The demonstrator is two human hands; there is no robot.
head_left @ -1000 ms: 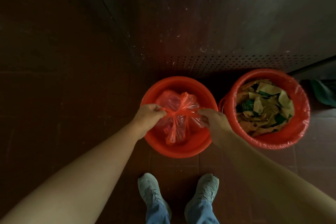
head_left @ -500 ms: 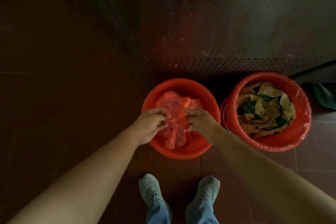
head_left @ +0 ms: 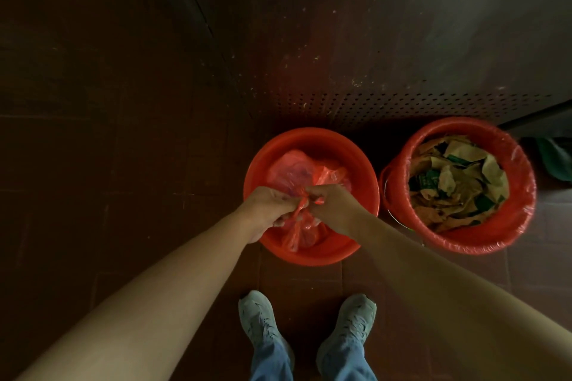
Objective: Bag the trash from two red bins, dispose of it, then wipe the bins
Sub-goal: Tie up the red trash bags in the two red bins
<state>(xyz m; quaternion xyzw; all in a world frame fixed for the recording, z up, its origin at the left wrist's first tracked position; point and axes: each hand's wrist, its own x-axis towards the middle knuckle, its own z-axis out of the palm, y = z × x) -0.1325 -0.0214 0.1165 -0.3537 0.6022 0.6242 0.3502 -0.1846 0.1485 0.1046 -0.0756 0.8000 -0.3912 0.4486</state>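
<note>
In left bin [head_left: 309, 137], red bag [head_left: 289, 171], right bin [head_left: 464, 245], papers [head_left: 458, 192]

Plastic, paper and tile.
The centre bin [head_left: 309, 138] is smooth red plastic; its bag [head_left: 294, 170] is thin, crinkled, translucent film. A glossy wrinkled liner [head_left: 523, 164] rims the right bin [head_left: 483, 241], over creased matt brown paper [head_left: 464, 195]. The floor tiles [head_left: 93, 195] look dull.

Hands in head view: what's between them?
Twisted neck of the red bag, pinched by left hand and right hand, over its bin. Head view shows it.
</note>
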